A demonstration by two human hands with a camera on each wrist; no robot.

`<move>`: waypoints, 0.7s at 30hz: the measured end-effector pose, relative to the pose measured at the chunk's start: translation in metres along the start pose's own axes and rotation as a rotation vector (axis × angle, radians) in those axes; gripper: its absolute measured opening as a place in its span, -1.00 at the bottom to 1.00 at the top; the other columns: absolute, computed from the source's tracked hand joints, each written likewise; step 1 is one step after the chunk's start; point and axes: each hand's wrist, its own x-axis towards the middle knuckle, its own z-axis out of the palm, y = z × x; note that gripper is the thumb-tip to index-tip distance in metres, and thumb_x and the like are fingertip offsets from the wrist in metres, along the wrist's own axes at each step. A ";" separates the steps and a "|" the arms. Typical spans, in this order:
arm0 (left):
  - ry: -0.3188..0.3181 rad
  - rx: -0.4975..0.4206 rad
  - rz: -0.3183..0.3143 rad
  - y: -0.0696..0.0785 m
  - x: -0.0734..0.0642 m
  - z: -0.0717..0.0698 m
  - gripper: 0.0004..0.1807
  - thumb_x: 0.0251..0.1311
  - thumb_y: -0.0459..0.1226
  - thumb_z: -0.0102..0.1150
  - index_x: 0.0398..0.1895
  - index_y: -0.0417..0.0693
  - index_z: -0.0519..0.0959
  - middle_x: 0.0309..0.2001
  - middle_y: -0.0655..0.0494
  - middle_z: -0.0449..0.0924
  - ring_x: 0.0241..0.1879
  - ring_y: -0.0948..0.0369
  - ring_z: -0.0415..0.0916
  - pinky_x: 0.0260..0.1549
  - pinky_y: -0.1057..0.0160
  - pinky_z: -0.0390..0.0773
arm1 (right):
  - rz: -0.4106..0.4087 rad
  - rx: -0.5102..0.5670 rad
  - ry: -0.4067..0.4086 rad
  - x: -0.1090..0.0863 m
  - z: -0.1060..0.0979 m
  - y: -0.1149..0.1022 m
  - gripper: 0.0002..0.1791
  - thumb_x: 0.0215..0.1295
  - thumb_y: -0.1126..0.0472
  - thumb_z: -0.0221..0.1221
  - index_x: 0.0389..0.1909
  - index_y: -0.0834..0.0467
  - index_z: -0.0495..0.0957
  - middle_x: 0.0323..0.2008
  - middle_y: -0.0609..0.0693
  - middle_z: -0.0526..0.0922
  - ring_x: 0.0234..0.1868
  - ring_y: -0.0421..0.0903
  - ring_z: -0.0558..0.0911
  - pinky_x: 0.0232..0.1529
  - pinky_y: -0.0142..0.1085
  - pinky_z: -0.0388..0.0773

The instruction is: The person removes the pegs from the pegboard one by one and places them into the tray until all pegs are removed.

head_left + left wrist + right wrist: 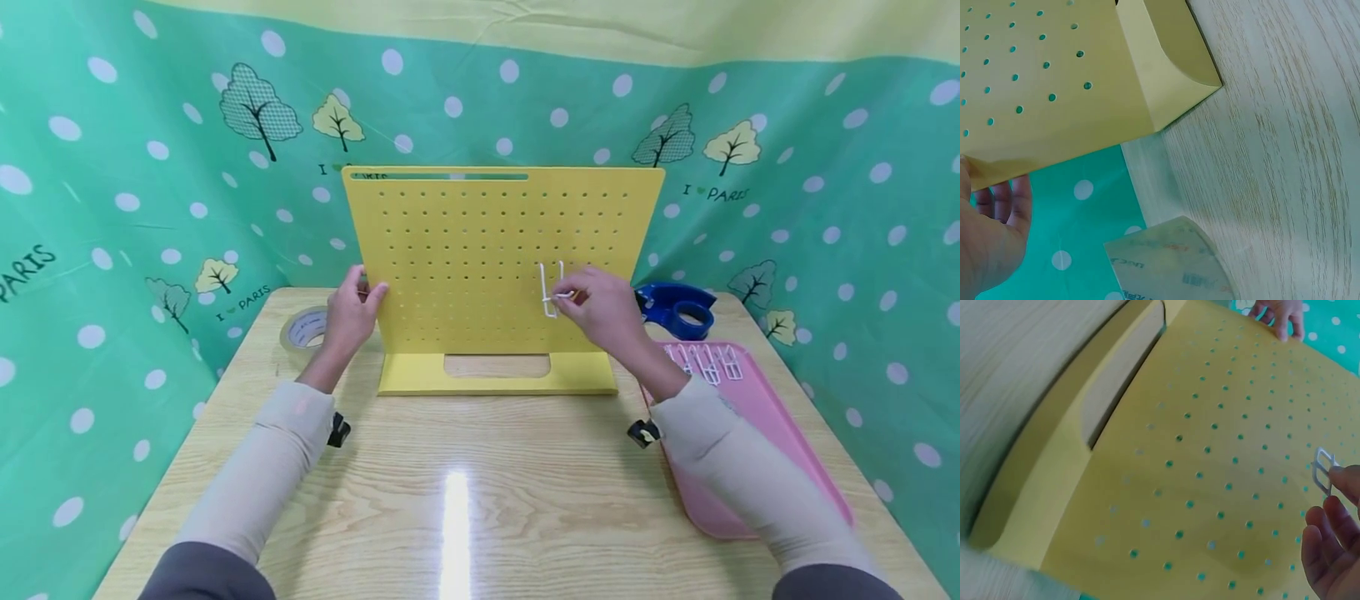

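A yellow pegboard (pixel 450 312) with rows of small holes stands upright on its bent base, on the wooden table. My left hand (pixel 351 312) grips its left edge; in the left wrist view the fingers (pixel 1020 200) reach behind the board. In front of the board's right half, my right hand (pixel 602 307) pinches a white wire pegboard hook (pixel 544 292) between thumb and fingertips. The hook's closed loop (pixel 1316 472) shows in the right wrist view, close to the board face. Whether its prongs sit in holes I cannot tell.
A pink tray (pixel 780 442) at the right holds several more white hooks (pixel 708 364), partly behind my right forearm. Behind it stands a blue tape dispenser (pixel 678 300). A roll of tape (pixel 292 333) lies left of the board. Green dotted cloth (pixel 150 150) hangs around the table.
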 end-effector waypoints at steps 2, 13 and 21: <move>-0.004 -0.005 -0.002 -0.001 0.000 0.000 -0.64 0.51 -0.05 0.06 0.15 -0.09 0.41 -0.13 -0.17 0.61 -0.19 -0.02 0.56 -0.26 0.16 0.57 | 0.001 -0.008 -0.009 -0.006 -0.004 0.007 -0.92 0.30 0.16 0.38 -0.27 0.08 0.75 -0.30 0.02 0.74 -0.30 -0.02 0.73 -0.31 -0.14 0.69; 0.005 0.002 0.001 0.001 0.000 -0.002 -0.65 0.51 -0.06 0.06 0.14 -0.10 0.41 -0.14 -0.18 0.62 -0.21 -0.03 0.56 -0.28 0.16 0.56 | 0.124 -0.088 -0.128 -0.038 -0.040 0.053 -0.94 0.33 0.17 0.35 -0.25 0.05 0.76 -0.27 0.06 0.74 -0.25 0.00 0.67 -0.28 -0.16 0.61; -0.002 -0.004 -0.008 0.001 0.000 0.000 -0.64 0.52 -0.06 0.05 0.15 -0.11 0.41 -0.14 -0.18 0.61 -0.20 -0.02 0.55 -0.27 0.17 0.55 | 0.280 -0.119 -0.238 -0.066 -0.064 0.094 -0.81 0.38 0.13 0.30 -0.09 0.13 0.73 -0.13 0.21 0.71 -0.18 0.09 0.63 -0.29 -0.19 0.62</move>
